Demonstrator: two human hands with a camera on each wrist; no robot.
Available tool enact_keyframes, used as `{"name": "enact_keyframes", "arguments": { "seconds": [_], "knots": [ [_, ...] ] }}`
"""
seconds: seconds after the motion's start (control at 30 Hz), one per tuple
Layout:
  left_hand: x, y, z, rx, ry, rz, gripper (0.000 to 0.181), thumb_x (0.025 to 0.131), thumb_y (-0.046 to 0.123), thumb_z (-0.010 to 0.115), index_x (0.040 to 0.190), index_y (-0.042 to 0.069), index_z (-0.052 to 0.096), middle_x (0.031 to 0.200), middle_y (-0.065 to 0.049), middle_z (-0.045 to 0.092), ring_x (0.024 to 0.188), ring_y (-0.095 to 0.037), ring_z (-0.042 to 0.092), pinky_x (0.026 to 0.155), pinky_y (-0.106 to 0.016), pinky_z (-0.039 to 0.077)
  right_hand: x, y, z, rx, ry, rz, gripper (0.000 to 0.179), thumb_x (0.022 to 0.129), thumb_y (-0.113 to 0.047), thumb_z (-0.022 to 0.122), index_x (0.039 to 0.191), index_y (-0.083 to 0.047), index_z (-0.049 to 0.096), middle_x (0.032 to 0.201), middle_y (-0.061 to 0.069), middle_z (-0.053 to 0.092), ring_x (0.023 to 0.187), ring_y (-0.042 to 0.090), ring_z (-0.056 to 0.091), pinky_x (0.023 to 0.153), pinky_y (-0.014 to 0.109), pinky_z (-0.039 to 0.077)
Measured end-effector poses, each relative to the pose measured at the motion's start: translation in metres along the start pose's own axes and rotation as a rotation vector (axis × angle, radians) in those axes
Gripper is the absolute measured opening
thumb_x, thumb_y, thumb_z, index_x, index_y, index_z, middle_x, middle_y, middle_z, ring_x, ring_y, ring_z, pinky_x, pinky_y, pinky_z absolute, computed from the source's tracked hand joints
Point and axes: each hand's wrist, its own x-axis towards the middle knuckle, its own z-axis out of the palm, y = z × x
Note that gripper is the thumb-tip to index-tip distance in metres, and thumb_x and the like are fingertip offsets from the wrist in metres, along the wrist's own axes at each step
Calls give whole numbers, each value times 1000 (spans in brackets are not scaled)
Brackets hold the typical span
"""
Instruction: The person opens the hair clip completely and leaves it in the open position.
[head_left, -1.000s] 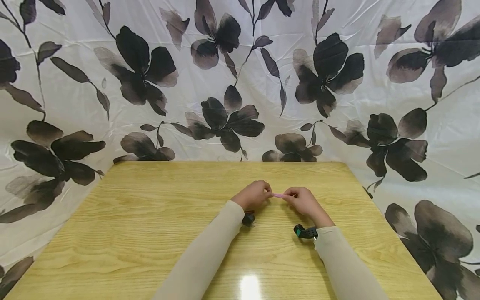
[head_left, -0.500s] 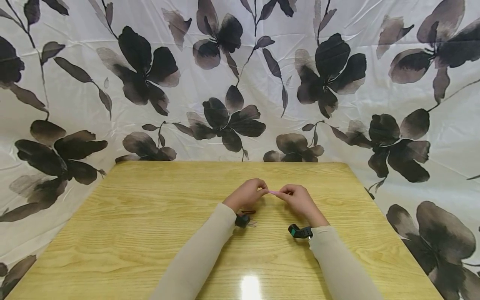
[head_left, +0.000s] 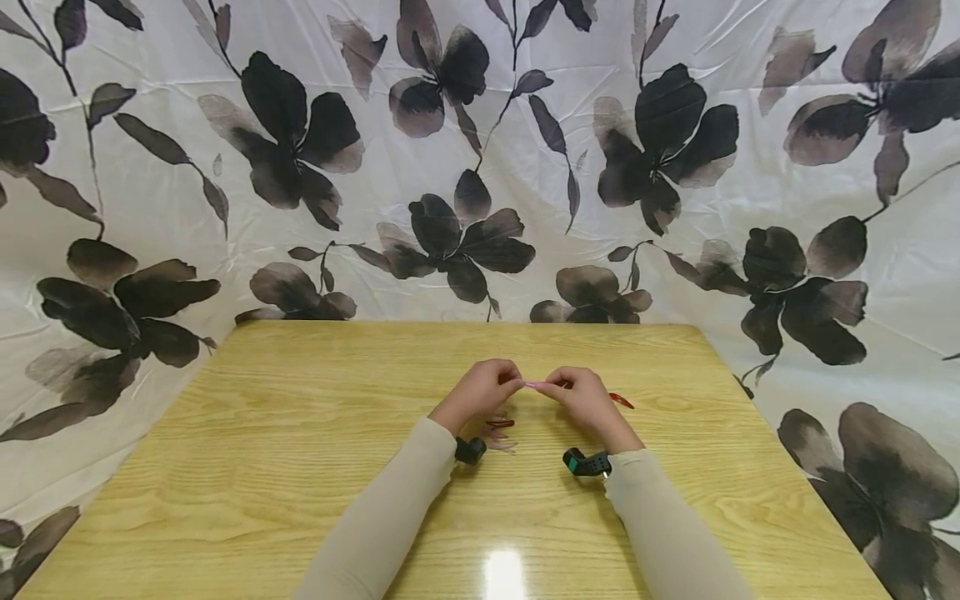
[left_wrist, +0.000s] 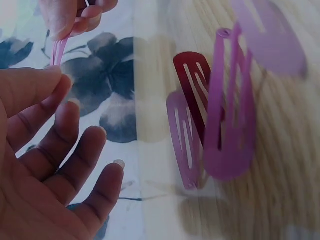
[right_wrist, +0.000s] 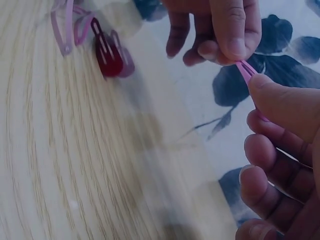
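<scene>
A pink snap hair clip (head_left: 533,384) is stretched between both hands above the far half of the table. My left hand (head_left: 483,392) pinches one end between thumb and index finger. The other end is pinched by the thumb and index finger of my right hand (head_left: 587,402). In the right wrist view, the slotted pink clip (right_wrist: 245,69) shows between the thumbs, its ends covered by fingertips. Beside the left wrist lies a loose group of snap clips: a dark red clip (left_wrist: 183,61), a magenta clip (left_wrist: 229,167), a mauve clip (left_wrist: 173,104) and a lilac clip (left_wrist: 282,52).
Another red hair clip (head_left: 621,401) lies just right of the right hand, partly covered by it. The wood-grain table (head_left: 300,400) ends at a floral cloth (head_left: 360,183) behind and at the sides. Wrist cameras hang below both wrists.
Both hands have shifted left with the pink clip still pinched between them. The red clip beyond the right hand and more of the clips by the left wrist have come into sight.
</scene>
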Motion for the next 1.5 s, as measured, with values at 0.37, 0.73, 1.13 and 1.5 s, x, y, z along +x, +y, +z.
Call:
{"name": "enact_keyframes", "arguments": {
  "seconds": [0.37, 0.73, 1.13, 1.5],
  "knots": [
    [-12, -12, -7, -16, 72, -16, 23, 97, 33, 58, 98, 12, 68, 78, 0, 57, 71, -15, 49, 65, -30, 42, 3, -10, 13, -40, -13, -60, 21, 89, -43, 67, 90, -23, 73, 87, -2, 66, 74, 18, 53, 65, 32, 45],
    [-26, -24, -14, -72, 118, -12, 22, 97, 31, 58, 98, 11, 68, 90, 4, 64, 87, -16, 57, 78, -35, 47, 4, -19, 24, -48, -47, -116, 25, 87, -47, 67, 88, -22, 73, 83, -4, 65, 72, 17, 53, 65, 31, 44],
    [-42, -33, -14, -112, 143, -25, 21, 98, 29, 58, 100, 10, 68, 93, 3, 65, 87, -15, 59, 76, -34, 49, 0, -22, 38, 7, -58, -140, 20, 88, -43, 68, 88, -23, 71, 85, -4, 65, 75, 15, 54, 67, 30, 45],
    [-46, -37, -10, -164, 160, -37, 18, 98, 27, 59, 99, 10, 67, 91, 2, 64, 83, -15, 56, 77, -33, 48, 0, -22, 42, -12, -70, -164, 15, 91, -38, 66, 89, -24, 70, 86, -5, 65, 78, 16, 55, 70, 31, 45]
  ]
}}
